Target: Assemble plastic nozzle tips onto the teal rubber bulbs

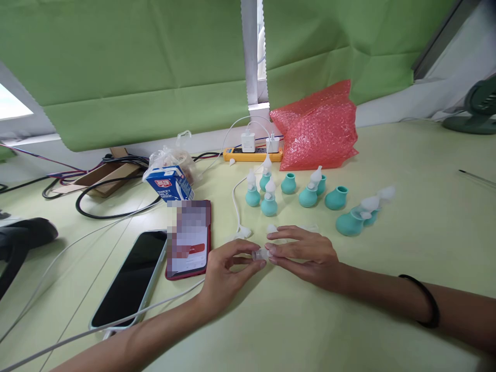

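While your two hands meet low over the pale green table [349, 336], the small clear piece [260, 254] sits between them, just off the tabletop. Your left hand [225, 274] pinches its left end between thumb and fingertips. Your right hand [306, 256] closes thumb and fingertips on its right end, with the index finger stretched out flat above. A black band [426, 305] rings your right wrist, nearer to you than the clear piece.

Left of the clear piece and slightly nearer lies a dark phone [129, 279], screen off, with a white cable [116, 323] running past its near end. Just left of the clear piece lies a red-cased phone [189, 240] with its screen lit.

Beyond the clear piece stands a cluster of teal bulbs [269, 205], several capped with white tips; those to the far right lie tipped over. Farther back and left of the clear piece stands a blue milk carton [169, 184]. Farther still are a yellow power strip [251, 153] carrying white chargers and a pink bubble-wrap bag [318, 129], with green cloth [135, 77] hanging behind.
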`<move>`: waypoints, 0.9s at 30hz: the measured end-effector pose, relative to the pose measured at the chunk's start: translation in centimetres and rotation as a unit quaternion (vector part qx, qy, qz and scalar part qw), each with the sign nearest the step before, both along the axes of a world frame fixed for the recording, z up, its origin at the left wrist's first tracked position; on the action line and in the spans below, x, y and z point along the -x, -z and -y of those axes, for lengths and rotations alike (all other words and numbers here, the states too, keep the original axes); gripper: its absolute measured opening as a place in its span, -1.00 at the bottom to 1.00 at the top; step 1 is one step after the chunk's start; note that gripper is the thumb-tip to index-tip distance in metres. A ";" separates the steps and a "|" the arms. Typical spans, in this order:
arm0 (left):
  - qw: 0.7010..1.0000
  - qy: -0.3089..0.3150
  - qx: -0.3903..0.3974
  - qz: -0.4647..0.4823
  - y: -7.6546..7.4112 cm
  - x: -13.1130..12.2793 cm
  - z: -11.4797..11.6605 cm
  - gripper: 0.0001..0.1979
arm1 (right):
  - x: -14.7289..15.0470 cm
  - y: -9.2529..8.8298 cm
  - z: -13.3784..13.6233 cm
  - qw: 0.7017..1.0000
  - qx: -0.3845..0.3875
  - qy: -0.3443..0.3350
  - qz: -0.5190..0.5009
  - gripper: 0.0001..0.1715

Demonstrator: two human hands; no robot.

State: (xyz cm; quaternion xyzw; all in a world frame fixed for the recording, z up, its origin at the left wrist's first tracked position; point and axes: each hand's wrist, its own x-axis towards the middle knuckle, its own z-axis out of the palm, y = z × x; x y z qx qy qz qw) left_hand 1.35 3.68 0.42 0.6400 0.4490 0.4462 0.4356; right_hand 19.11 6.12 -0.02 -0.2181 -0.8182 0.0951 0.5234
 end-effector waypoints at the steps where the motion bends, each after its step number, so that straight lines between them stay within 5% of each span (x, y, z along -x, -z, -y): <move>1: 1.000 0.003 -0.003 -0.005 0.0 0.0 0.0 -0.84 | 0.0 0.1 -0.1 1.000 -0.002 -0.003 0.002 -0.78; 22: 0.996 0.006 -0.080 -0.045 -0.1 0.0 0.1 -0.84 | -0.1 0.4 0.1 0.992 -0.069 0.010 0.108 -0.69; 27: 0.994 0.006 -0.099 -0.045 0.0 0.1 0.0 -0.92 | 0.2 0.3 0.1 0.996 0.003 -0.048 0.074 -0.72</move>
